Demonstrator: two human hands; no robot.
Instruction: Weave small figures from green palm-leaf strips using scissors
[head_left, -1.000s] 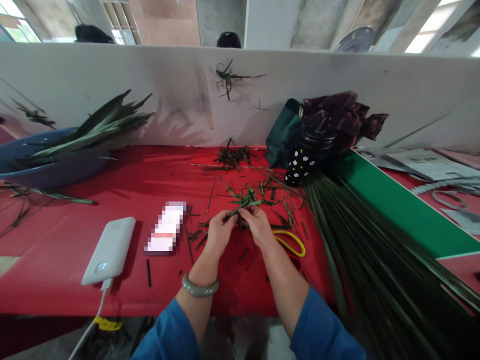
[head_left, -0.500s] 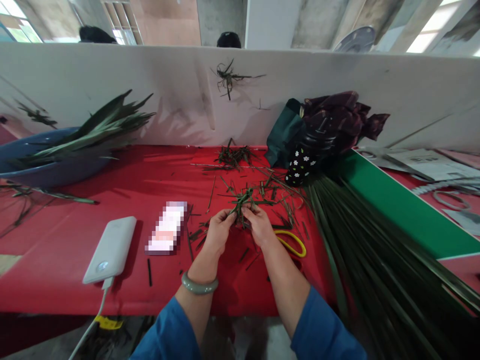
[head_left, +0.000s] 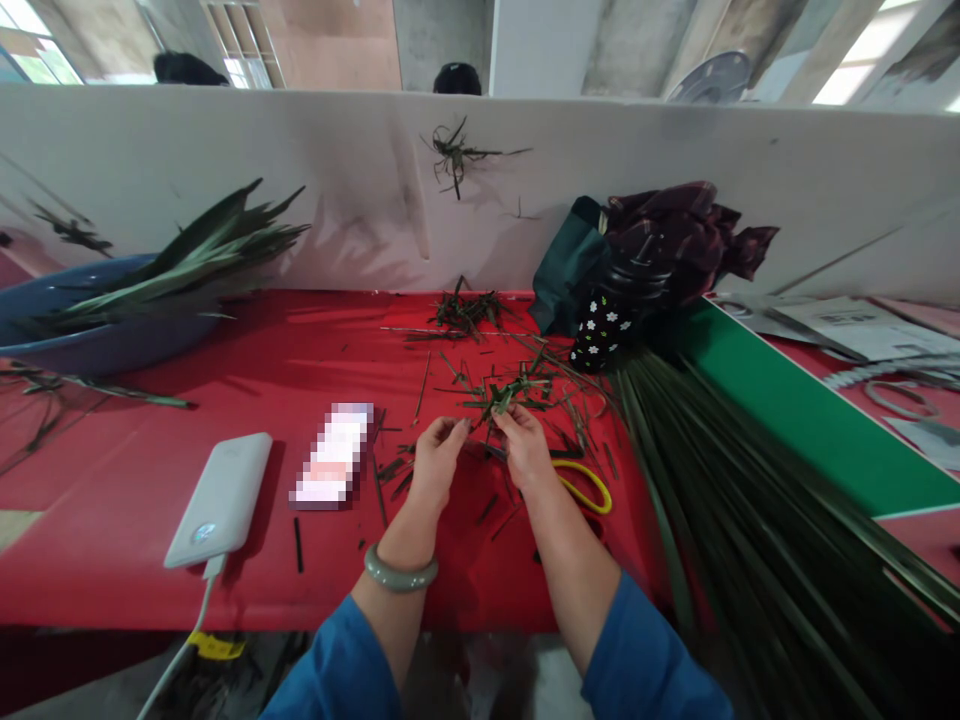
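Note:
Over the red table (head_left: 225, 380), my right hand (head_left: 525, 450) pinches a small woven piece of green leaf strips (head_left: 508, 396) at its fingertips. My left hand (head_left: 436, 458) sits just to its left, fingers curled and pinched on a thin strip that runs toward the piece. A grey-green bangle (head_left: 400, 572) circles my left wrist. Cut leaf scraps (head_left: 469, 312) lie scattered beyond the hands. Yellow-handled scissors (head_left: 581, 483) rest on the cloth right beside my right wrist.
A white power bank (head_left: 221, 498) with a cable and a phone (head_left: 334, 454) lie at the left. A blue basin (head_left: 90, 330) holds long leaves at far left. A large bundle of long green leaves (head_left: 750, 520) fans out at right, below dark cloth bags (head_left: 645, 265). A white partition (head_left: 375, 190) backs the table.
The woven piece has shifted slightly right and away, now held mainly by my right hand. My left hand has eased back from it and keeps only a thin strip.

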